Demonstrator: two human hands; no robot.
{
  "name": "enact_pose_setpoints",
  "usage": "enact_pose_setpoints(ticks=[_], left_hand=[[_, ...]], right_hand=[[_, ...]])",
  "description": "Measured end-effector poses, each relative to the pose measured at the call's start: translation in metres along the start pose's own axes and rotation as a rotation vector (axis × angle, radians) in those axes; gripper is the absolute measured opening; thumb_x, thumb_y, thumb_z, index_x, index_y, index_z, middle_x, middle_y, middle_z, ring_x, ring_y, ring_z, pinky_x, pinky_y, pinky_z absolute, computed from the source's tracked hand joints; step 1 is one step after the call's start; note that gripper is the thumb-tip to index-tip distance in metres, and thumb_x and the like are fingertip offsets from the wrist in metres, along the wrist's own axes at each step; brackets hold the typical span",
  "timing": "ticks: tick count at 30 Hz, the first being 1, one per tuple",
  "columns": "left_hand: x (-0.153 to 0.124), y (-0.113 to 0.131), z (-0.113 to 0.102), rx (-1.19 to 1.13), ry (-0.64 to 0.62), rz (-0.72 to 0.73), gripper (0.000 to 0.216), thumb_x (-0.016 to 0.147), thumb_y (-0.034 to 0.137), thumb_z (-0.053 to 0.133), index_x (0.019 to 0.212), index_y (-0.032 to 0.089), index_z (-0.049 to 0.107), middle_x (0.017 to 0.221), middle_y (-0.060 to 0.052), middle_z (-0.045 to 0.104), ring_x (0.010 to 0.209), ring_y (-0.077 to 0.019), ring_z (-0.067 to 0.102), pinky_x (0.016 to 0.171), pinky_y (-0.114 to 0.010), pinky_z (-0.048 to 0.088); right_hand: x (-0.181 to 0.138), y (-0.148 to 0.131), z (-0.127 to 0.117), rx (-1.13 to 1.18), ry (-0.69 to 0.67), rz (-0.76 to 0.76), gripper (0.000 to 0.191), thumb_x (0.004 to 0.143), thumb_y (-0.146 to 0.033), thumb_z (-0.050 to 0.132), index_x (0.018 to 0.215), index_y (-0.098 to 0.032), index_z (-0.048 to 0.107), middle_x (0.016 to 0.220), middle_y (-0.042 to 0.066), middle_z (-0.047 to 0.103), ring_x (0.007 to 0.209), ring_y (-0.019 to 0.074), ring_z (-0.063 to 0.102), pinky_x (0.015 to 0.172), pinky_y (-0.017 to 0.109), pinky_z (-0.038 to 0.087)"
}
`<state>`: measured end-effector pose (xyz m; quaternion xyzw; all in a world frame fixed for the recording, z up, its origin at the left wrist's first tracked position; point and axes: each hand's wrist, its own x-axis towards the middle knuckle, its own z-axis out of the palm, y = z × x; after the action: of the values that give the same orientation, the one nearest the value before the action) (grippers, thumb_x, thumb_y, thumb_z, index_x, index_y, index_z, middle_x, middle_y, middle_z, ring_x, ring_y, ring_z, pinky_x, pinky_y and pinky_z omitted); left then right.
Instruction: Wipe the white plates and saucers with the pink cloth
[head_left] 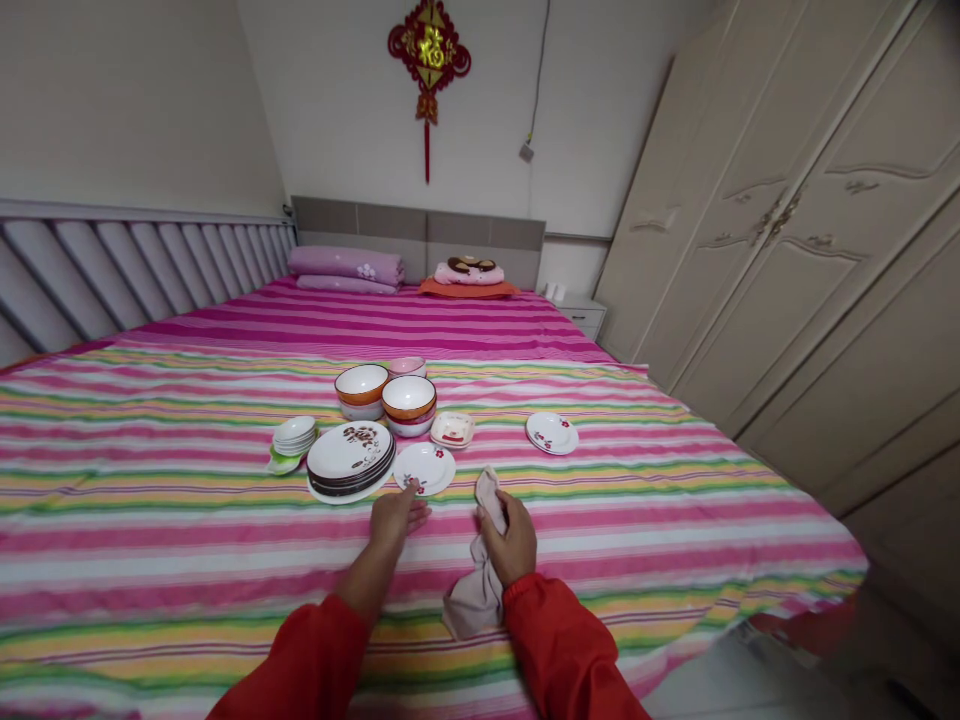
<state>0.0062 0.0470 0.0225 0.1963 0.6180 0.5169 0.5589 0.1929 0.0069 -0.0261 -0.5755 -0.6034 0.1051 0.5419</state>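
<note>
My right hand [511, 535] is closed around a crumpled pale pink cloth [475, 592], whose lower part trails onto the striped bedspread. My left hand [399, 514] has its fingers stretched out at the near edge of a small white plate with red flowers [427, 466]; the thumb overlaps its rim. Left of that plate stands a stack of larger dark-rimmed plates [349, 452]. Another small flowered plate [553, 434], seemingly on a second one, lies apart to the right. Square small dishes [452, 428] sit just beyond the near plate.
Stacked orange-sided bowls [409, 398] and more bowls [362, 385] stand behind the plates. Small white bowls [294, 434] rest on a green dish [285, 462] at left. Folded bedding [346, 265] lies by the headboard [480, 228]. A wardrobe [780, 230] lines the right side.
</note>
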Motion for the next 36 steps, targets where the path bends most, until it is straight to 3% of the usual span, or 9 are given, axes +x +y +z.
enact_pose_setpoints(ticks=[6, 12, 18, 23, 29, 30, 32, 34, 36], left_hand=[[0.010, 0.002, 0.009, 0.003, 0.025, -0.012, 0.017, 0.069, 0.013, 0.070, 0.067, 0.015, 0.054, 0.042, -0.001, 0.058, 0.037, -0.0147, 0.058, 0.040, -0.021, 0.046], [-0.002, -0.007, 0.000, -0.130, 0.001, 0.062, 0.013, 0.077, 0.006, 0.059, 0.069, 0.015, 0.053, 0.057, -0.001, 0.064, 0.052, -0.0136, 0.065, 0.058, -0.026, 0.056], [-0.004, -0.017, -0.002, -0.262, 0.005, 0.094, 0.020, 0.072, -0.002, 0.060, 0.066, 0.015, 0.052, 0.059, 0.001, 0.062, 0.057, -0.0099, 0.064, 0.074, -0.028, 0.056], [-0.004, -0.018, -0.009, -0.316, -0.110, 0.067, 0.023, 0.064, -0.005, 0.065, 0.074, 0.015, 0.058, 0.065, -0.001, 0.067, 0.066, -0.0138, 0.066, 0.080, -0.032, 0.055], [-0.009, -0.021, -0.015, -0.352, -0.268, 0.039, 0.038, 0.060, -0.007, 0.062, 0.089, 0.016, 0.061, 0.075, -0.003, 0.071, 0.085, -0.0208, 0.068, 0.086, -0.035, 0.053], [-0.011, -0.022, -0.014, -0.356, -0.296, 0.044, 0.042, 0.059, -0.006, 0.062, 0.094, 0.017, 0.061, 0.080, -0.004, 0.072, 0.090, -0.0217, 0.067, 0.087, -0.035, 0.052], [-0.014, -0.026, -0.010, -0.366, -0.352, 0.058, 0.048, 0.059, -0.005, 0.063, 0.100, 0.019, 0.060, 0.090, -0.005, 0.072, 0.098, -0.0228, 0.065, 0.089, -0.036, 0.051], [-0.017, -0.031, -0.008, -0.382, -0.404, 0.066, 0.049, 0.060, -0.002, 0.065, 0.104, 0.021, 0.060, 0.097, -0.005, 0.071, 0.101, -0.0232, 0.063, 0.091, -0.036, 0.050], [-0.018, -0.035, -0.008, -0.395, -0.433, 0.067, 0.047, 0.061, 0.001, 0.068, 0.103, 0.020, 0.060, 0.098, -0.006, 0.071, 0.100, -0.0232, 0.064, 0.091, -0.038, 0.050]], right_hand=[[-0.001, 0.003, -0.003, 0.171, 0.040, 0.090, 0.033, 0.087, -0.040, 0.044, 0.101, -0.017, 0.064, 0.096, 0.010, 0.068, 0.091, 0.0213, 0.062, 0.080, 0.034, 0.048], [-0.006, 0.015, -0.002, 0.259, 0.060, 0.145, 0.033, 0.081, -0.037, 0.049, 0.102, -0.016, 0.063, 0.096, 0.010, 0.068, 0.089, 0.0211, 0.062, 0.079, 0.034, 0.049], [-0.033, 0.009, 0.005, 0.170, 0.182, 0.203, 0.046, 0.072, -0.040, 0.063, 0.110, -0.014, 0.058, 0.103, 0.013, 0.063, 0.092, 0.0240, 0.059, 0.080, 0.038, 0.049], [-0.038, 0.000, 0.000, 0.145, 0.129, 0.199, 0.018, 0.074, -0.034, 0.059, 0.081, -0.018, 0.063, 0.090, 0.009, 0.060, 0.089, 0.0242, 0.057, 0.081, 0.039, 0.048], [-0.018, -0.024, -0.017, 0.273, 0.073, 0.173, 0.013, 0.072, -0.030, 0.061, 0.073, -0.017, 0.066, 0.135, 0.015, 0.044, 0.115, 0.0280, 0.050, 0.093, 0.041, 0.043], [-0.013, -0.030, -0.020, 0.313, 0.055, 0.165, 0.014, 0.072, -0.029, 0.061, 0.075, -0.017, 0.066, 0.132, 0.015, 0.048, 0.113, 0.0275, 0.052, 0.091, 0.040, 0.044], [-0.003, -0.043, -0.025, 0.391, 0.007, 0.198, 0.014, 0.072, -0.030, 0.061, 0.078, -0.017, 0.064, 0.103, 0.012, 0.064, 0.093, 0.0238, 0.061, 0.079, 0.036, 0.049], [0.009, -0.054, -0.028, 0.423, 0.000, 0.258, 0.015, 0.073, -0.033, 0.062, 0.074, -0.018, 0.059, 0.071, 0.003, 0.064, 0.068, 0.0186, 0.060, 0.064, 0.031, 0.050], [0.020, -0.062, -0.028, 0.396, 0.053, 0.280, 0.018, 0.073, -0.035, 0.063, 0.072, -0.019, 0.055, 0.062, -0.001, 0.060, 0.060, 0.0158, 0.056, 0.058, 0.028, 0.047]])
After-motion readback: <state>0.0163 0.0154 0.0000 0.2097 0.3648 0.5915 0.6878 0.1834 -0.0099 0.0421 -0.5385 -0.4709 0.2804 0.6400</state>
